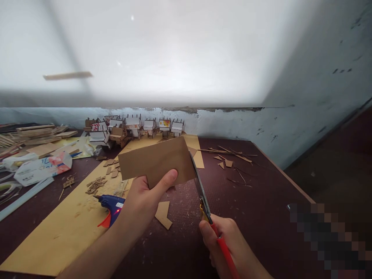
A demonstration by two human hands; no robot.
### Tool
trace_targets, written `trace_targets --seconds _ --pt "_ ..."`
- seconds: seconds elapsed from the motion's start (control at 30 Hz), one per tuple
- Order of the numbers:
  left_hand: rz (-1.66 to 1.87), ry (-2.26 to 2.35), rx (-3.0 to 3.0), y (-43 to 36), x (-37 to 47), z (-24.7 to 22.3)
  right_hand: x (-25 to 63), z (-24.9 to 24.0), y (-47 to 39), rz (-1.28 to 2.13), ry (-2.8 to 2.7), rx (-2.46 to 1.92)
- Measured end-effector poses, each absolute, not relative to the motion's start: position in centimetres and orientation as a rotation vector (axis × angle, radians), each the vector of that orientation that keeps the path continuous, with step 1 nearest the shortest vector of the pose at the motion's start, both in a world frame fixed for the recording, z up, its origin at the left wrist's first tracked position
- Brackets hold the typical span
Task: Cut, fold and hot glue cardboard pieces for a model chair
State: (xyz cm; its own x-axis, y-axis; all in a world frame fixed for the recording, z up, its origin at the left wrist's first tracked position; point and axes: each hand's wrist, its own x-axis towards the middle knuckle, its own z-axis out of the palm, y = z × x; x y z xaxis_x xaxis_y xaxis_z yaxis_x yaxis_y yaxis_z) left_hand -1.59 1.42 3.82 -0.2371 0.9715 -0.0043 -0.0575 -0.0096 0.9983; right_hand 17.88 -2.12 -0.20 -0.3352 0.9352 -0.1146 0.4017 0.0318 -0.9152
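My left hand (pixel 148 197) grips a brown cardboard sheet (pixel 154 159) by its lower edge, thumb on the near face, and holds it up above the table. In my right hand (pixel 223 236) is a pair of scissors (pixel 201 192) with red handles, its blades pointing up along the sheet's right edge. The fingers close round the handles. Whether the blades have bitten into the cardboard I cannot tell. Below the sheet, an angled cardboard offcut (pixel 164 215) lies on the dark table. A blue glue gun (pixel 112 205) with an orange trigger and a lit red light lies beside my left forearm.
Several small cardboard chair-like models (pixel 133 126) stand along the wall. Small cardboard pieces (pixel 95 185) lie on a yellow board (pixel 58 236). Thin strips (pixel 226 151) and scraps lie at the right. Wood sticks (pixel 37 133), plastic packaging (pixel 43 168) and a tape roll (pixel 10 190) crowd the left.
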Motion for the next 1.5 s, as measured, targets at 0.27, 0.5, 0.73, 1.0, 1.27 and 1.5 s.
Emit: trace_targets --seconds 0.27,0.5,0.73,1.0,1.27,1.5 --pt "1.418 1.336 1.046 1.4 -1.6 3.9 17.7 -0.2 -1.9 1.262 -1.771 -1.357" --pt "1.419 1.306 1.015 1.5 -1.5 3.6 17.8 -0.2 -1.9 1.189 -1.816 -1.353" --pt "1.446 1.296 1.057 1.6 -1.5 3.3 18.4 -0.1 -1.6 1.211 -1.775 -1.291" --pt "1.487 1.271 1.045 1.7 -1.5 3.0 18.2 1.4 -2.7 1.17 -1.884 -1.258" --pt "1.532 1.249 1.03 1.7 -1.4 3.1 17.9 2.0 -2.7 1.112 -1.91 -1.218" --pt "1.462 1.315 1.1 1.2 -1.9 3.5 17.9 2.2 -2.4 1.127 -1.945 -1.217"
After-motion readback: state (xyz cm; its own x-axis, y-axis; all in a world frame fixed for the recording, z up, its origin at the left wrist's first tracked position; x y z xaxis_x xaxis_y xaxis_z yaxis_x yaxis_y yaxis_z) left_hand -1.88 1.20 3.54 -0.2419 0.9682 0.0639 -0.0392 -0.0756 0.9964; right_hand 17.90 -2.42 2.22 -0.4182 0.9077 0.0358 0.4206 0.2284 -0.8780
